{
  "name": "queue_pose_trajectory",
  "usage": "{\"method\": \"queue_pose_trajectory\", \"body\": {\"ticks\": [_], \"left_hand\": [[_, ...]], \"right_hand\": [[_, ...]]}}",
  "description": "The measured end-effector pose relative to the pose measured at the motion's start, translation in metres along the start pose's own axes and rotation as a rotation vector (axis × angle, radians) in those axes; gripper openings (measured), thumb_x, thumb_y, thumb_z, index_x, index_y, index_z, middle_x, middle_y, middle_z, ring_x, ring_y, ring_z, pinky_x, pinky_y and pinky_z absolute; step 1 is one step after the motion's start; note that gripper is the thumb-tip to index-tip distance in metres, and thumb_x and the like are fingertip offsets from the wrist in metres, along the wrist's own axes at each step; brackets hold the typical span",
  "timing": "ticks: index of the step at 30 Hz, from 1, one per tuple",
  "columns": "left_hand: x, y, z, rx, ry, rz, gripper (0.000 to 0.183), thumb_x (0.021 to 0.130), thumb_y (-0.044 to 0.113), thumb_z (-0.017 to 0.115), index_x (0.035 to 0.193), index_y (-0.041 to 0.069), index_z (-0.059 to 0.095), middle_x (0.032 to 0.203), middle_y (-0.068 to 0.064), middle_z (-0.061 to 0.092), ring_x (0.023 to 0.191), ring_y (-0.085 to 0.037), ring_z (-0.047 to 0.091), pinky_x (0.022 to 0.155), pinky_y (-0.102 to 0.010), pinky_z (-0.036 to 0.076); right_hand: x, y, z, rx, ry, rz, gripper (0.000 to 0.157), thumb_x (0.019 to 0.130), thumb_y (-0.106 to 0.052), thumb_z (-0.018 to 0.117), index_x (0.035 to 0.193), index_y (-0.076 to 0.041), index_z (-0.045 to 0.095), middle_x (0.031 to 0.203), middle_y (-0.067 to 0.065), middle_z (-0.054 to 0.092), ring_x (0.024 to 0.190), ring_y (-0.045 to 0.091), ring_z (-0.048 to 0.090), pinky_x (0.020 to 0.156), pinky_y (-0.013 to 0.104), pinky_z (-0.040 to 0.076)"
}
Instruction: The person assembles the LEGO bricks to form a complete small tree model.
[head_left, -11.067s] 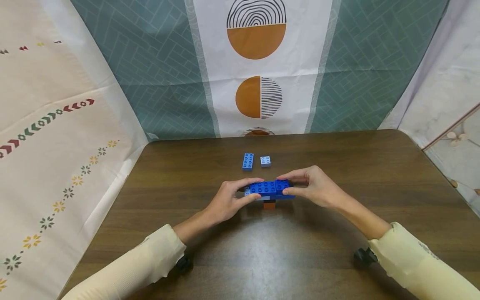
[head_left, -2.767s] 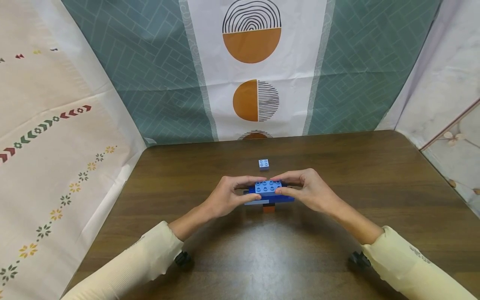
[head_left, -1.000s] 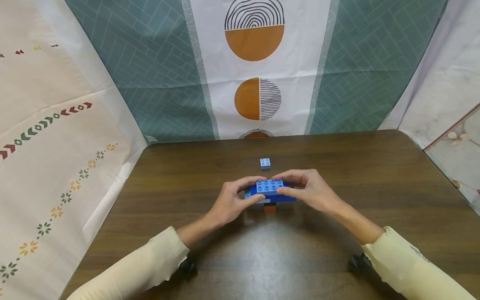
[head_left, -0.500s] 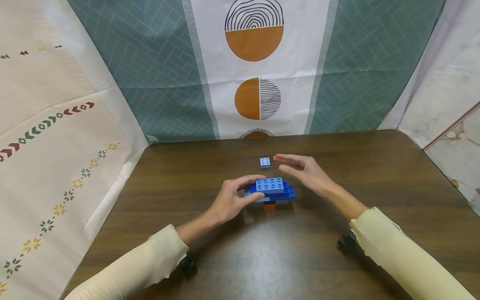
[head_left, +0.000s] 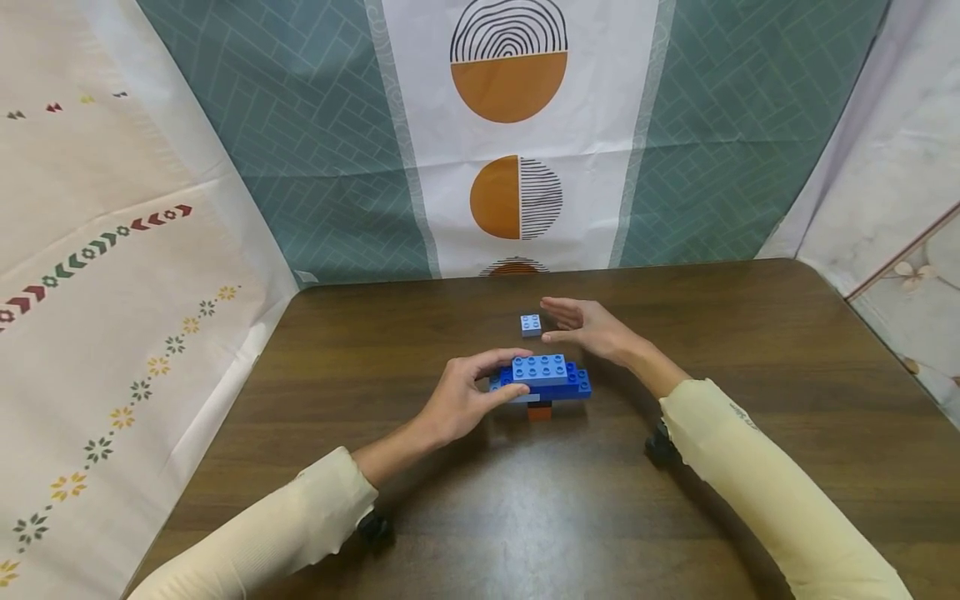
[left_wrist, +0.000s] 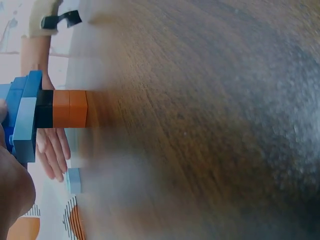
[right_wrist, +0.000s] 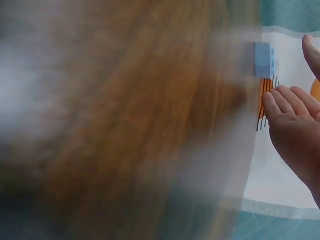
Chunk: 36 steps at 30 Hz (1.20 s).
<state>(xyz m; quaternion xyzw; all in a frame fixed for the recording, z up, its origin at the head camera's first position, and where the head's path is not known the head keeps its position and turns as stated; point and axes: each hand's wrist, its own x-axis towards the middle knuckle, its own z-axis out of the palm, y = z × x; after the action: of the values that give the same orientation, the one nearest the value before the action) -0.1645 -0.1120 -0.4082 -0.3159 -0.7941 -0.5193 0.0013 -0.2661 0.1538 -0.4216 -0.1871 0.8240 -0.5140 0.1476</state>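
Note:
A toy brick model stands on the table, dark blue bricks (head_left: 573, 389) making its wide upper part. On top sits a light blue eight-stud brick (head_left: 539, 369). Below, a black brick (left_wrist: 44, 109) and orange bricks (left_wrist: 70, 109) form a narrow stem. My left hand (head_left: 461, 406) holds the model's left end between thumb and fingers, hiding part of it. Beyond the model lies a pale blue four-stud brick (head_left: 530, 325). Just right of that brick is my right hand (head_left: 592, 329), fingers extended and thumb apart, holding nothing.
The brown wooden table (head_left: 360, 333) has a patterned cloth (head_left: 517, 133) hanging behind its far edge. More cloths hang at the left and right sides. A dark wrist strap piece (head_left: 662, 446) shows under the right sleeve.
The eight-stud light blue brick, earlier lying on the table, now sits on the model. My right hand has let go of the model and moved away to the small brick; the left hand stays.

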Motion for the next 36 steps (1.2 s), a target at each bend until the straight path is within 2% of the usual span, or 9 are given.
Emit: {"method": "queue_pose_trajectory", "body": {"ticks": [6,12,18,27,36], "left_hand": [[0.0,0.0,0.0,0.001,-0.002,0.004,0.044,0.098,0.014,0.08,0.14,0.013,0.069,0.138,-0.008,0.07,0.122,-0.021,0.069,0.102,-0.044,0.057],[0.001,-0.001,0.0,0.011,0.002,0.014,0.044,0.098,0.014,0.08,0.141,0.014,0.069,0.137,-0.007,0.071,0.121,-0.02,0.07,0.101,-0.041,0.058],[0.0,-0.001,0.0,0.002,-0.002,0.019,0.045,0.098,0.013,0.08,0.141,0.011,0.069,0.137,-0.008,0.071,0.12,-0.021,0.07,0.101,-0.042,0.058],[0.001,-0.001,0.0,0.002,-0.005,0.013,0.045,0.098,0.013,0.079,0.141,0.009,0.068,0.137,-0.009,0.07,0.12,-0.022,0.07,0.101,-0.044,0.058],[0.0,-0.001,0.0,0.015,-0.002,0.001,0.045,0.098,0.015,0.08,0.141,0.013,0.069,0.137,-0.007,0.071,0.12,-0.021,0.07,0.102,-0.041,0.057]], "right_hand": [[0.014,0.001,0.002,-0.016,-0.025,0.039,0.074,0.103,-0.019,0.073,0.165,-0.005,0.035,0.168,0.017,0.037,0.156,0.037,0.033,0.124,0.056,0.03],[0.023,0.002,0.006,-0.048,-0.007,0.025,0.069,0.103,-0.016,0.074,0.161,-0.001,0.041,0.164,0.018,0.044,0.152,0.038,0.04,0.122,0.055,0.036],[0.025,0.0,0.011,-0.1,0.056,0.05,0.059,0.102,-0.015,0.074,0.155,-0.003,0.052,0.156,0.019,0.054,0.147,0.039,0.048,0.119,0.058,0.039],[0.028,-0.002,0.019,-0.152,0.179,0.061,0.04,0.097,-0.009,0.079,0.137,-0.004,0.07,0.139,0.02,0.067,0.132,0.04,0.061,0.112,0.055,0.049],[0.02,-0.011,0.013,-0.165,0.159,0.062,0.035,0.097,-0.012,0.08,0.13,-0.004,0.074,0.132,0.018,0.071,0.126,0.039,0.065,0.109,0.056,0.051]]}}
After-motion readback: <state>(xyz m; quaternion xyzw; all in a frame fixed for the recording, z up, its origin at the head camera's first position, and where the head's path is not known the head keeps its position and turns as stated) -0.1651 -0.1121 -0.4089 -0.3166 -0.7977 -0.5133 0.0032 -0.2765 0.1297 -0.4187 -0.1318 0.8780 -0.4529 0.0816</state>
